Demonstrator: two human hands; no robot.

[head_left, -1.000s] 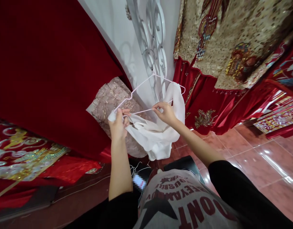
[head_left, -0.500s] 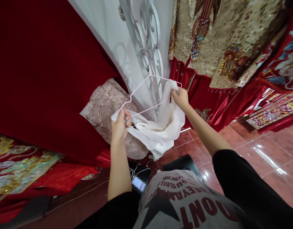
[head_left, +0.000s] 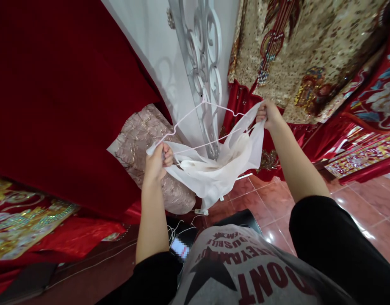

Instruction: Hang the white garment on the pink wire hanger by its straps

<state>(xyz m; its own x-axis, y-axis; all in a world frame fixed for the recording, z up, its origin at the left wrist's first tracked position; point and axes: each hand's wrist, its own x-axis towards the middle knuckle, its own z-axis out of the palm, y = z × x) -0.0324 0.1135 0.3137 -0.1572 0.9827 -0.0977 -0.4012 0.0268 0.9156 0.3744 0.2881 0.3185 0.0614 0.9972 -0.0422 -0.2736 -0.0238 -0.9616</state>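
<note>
A sheer white garment (head_left: 214, 180) is stretched between my two hands and sags in the middle. A thin pink hanger (head_left: 189, 112) hangs from the white scrollwork and slants down to the left. My left hand (head_left: 159, 160) is closed round the hanger's left end together with the garment's left side. My right hand (head_left: 268, 115) is closed on the upper right edge of the garment, pulling it out around the hanger's right end. That end is hidden behind the sheer cloth.
White metal scrollwork (head_left: 197, 46) stands ahead. A large red cloth (head_left: 61, 93) hangs on the left, beside pinkish brocade (head_left: 140, 140). Gold sequinned cloth (head_left: 290, 55) hangs at the right. Below me are a phone (head_left: 180, 248), white cables and the tiled floor (head_left: 267, 203).
My right hand has moved outward to the right, drawing the garment's right side wider and past the hanger's right end. My left hand has hardly moved.
</note>
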